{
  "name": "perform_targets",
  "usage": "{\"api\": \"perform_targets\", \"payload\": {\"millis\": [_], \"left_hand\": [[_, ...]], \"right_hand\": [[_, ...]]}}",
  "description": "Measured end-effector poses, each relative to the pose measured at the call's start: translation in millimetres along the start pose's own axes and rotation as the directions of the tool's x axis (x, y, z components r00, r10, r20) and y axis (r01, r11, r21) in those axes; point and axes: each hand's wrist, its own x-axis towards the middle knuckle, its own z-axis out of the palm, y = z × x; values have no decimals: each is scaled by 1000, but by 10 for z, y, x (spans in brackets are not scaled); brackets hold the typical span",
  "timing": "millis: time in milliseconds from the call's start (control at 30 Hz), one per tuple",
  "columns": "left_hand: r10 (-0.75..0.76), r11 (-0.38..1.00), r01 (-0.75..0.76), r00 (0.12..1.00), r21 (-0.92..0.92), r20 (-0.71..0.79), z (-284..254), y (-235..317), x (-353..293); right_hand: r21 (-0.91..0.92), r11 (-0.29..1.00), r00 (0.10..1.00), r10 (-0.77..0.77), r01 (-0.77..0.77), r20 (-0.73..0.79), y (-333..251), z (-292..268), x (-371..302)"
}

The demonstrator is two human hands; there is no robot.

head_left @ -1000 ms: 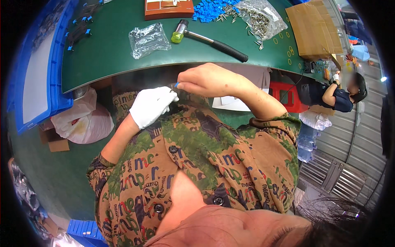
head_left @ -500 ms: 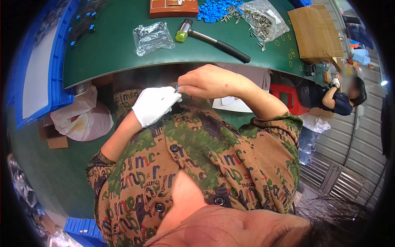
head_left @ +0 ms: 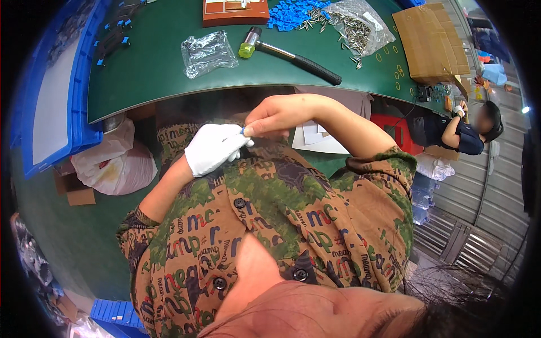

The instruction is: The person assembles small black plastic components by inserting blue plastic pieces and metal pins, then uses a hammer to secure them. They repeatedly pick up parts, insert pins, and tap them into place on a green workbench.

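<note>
My left hand (head_left: 214,149) wears a white glove and is closed, its fingertips meeting those of my bare right hand (head_left: 276,115) just below the table's front edge. Between the two sets of fingertips a bit of a small blue piece (head_left: 243,131) shows; most of it is covered. My right thumb and forefinger pinch it from the right while the gloved fingers grip from the left. Beyond my hands, on the table, lie a mallet (head_left: 293,56) with a black grip and yellow-green face, and a clear plastic bag (head_left: 209,54) of dark parts.
Blue small parts (head_left: 296,14) are heaped at the back beside a bag of metal pins (head_left: 356,34). A reddish-brown box (head_left: 235,14) and a cardboard box (head_left: 431,45) stand on the green table (head_left: 146,79). A blue crate (head_left: 73,112) is left; a co-worker (head_left: 468,132) is far right.
My right hand has turned, its fingers dipping lower and the thumb now more visible. My left hand has shifted very slightly. Both stay together at the blue piece.
</note>
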Motion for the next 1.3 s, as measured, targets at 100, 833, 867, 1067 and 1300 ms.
{"api": "perform_targets", "payload": {"millis": [100,833,867,1067,1300], "left_hand": [[74,992,-68,995,-103,59,-67,105,-56],[164,948,-175,984,-265,-64,-359,88,-27],[164,953,-174,985,-248,-63,-364,69,-32],[312,840,-323,945,-435,-100,-307,-94,86],[350,825,-313,937,-470,-8,-256,-24,95]], "right_hand": [[281,956,974,13,-78,227,171,61,118],[-424,746,291,-314,-514,-904,891,-1373,-570],[-429,715,303,-307,-553,-902,811,-1354,-530],[-536,567,403,-354,-625,-844,830,-1305,-591],[-551,542,396,-384,-634,-834,844,-1204,-711]]}}
